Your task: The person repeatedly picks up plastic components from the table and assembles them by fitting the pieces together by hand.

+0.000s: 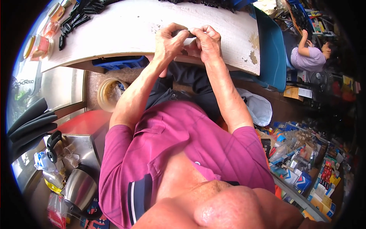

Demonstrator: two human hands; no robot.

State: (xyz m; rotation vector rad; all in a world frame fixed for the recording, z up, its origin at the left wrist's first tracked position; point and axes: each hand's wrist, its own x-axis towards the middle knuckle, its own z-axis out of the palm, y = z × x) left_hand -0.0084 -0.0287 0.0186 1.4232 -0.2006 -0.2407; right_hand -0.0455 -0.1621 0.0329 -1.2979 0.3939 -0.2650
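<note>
Nearest to us lies a magenta short-sleeved cloth shirt (171,133), worn by the person whose bare forearms reach away from us. Beside it, at lower left, we find a brushed-steel kettle with dark fittings (81,187). Farther out, a round, yellowish plastic bucket (100,92) stands on the floor at left. Beyond it, over the near edge of a long, white-topped, worn table (114,36), we see the left hand (167,42) and the right hand (209,42) close together. Between their fingertips lies a small, dark, slender piece (191,35). Both hands appear to pinch it between thumb and fingers; we judge its long axis to run roughly left to right, with neither hand clearly nearer. At the table's far left we note a heap of black, narrow parts (78,19).
</note>
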